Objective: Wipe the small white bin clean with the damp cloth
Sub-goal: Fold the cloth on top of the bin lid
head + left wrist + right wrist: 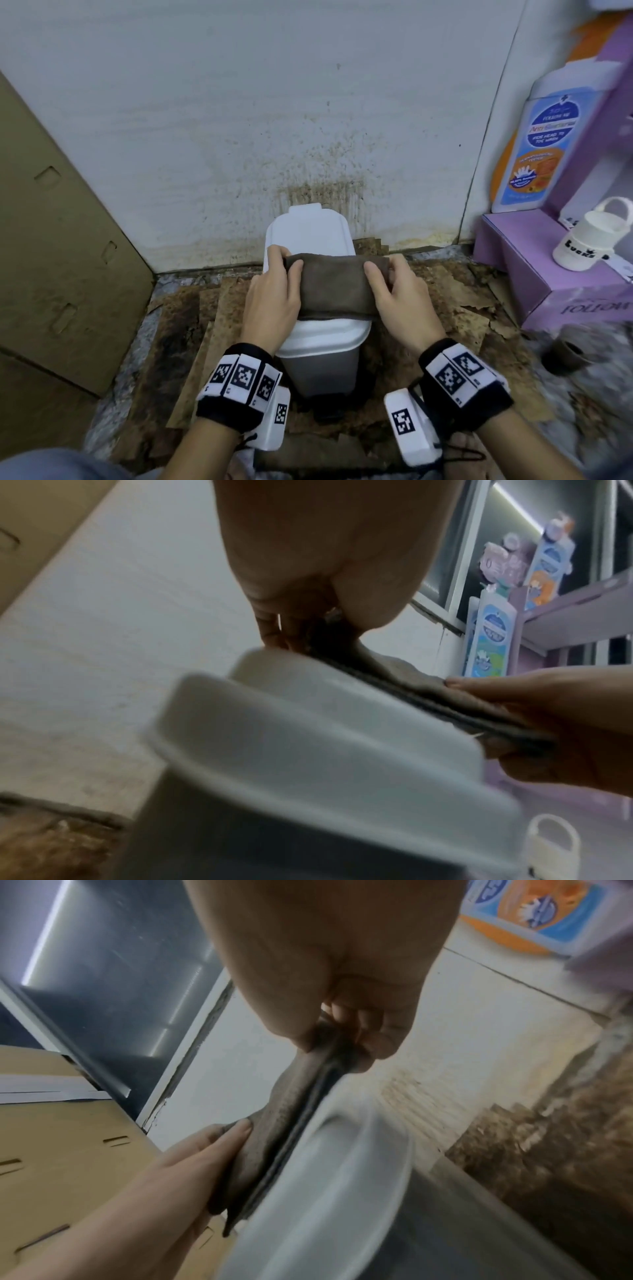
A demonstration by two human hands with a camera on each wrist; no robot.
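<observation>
Brown, soft and limp, the folded damp cloth (334,287) is pinched flat on the lid of the small white bin (313,236) by the left hand (272,301) and right hand (399,301), whose end grips probably suit it; the light plastic bin may slide.

Both hands bare, left hand (274,301), right hand (399,301). Black wristbands (239,407) on each wrist, carrying white blocks with black square fiducial markers. White camera housings (409,428) hang underneath, thin black cords attached.
</observation>
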